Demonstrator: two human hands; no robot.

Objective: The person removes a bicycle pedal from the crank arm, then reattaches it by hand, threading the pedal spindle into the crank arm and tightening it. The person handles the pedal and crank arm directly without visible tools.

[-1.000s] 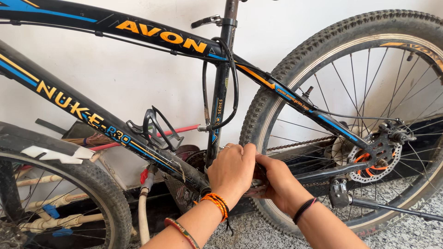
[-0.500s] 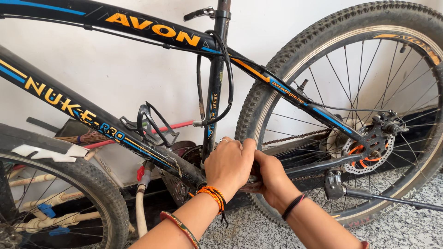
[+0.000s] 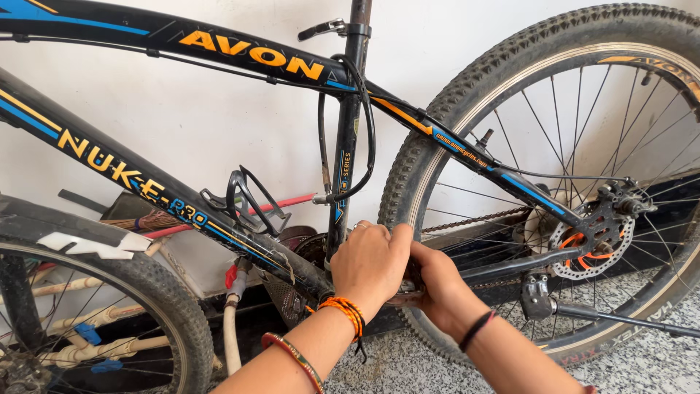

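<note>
Both our hands at the bicycle's pedal

Our left hand clenches over the pedal; our right hand grasps it from beside, wrists bent, rear wheel just behind.

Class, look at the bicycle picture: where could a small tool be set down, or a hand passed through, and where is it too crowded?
Bare speckled floor lies below the rear wheel, right of the kickstand. A hand could pass between the seat tube and the rear tyre. It is crowded at the crank, where the left hand and right hand meet.
</note>
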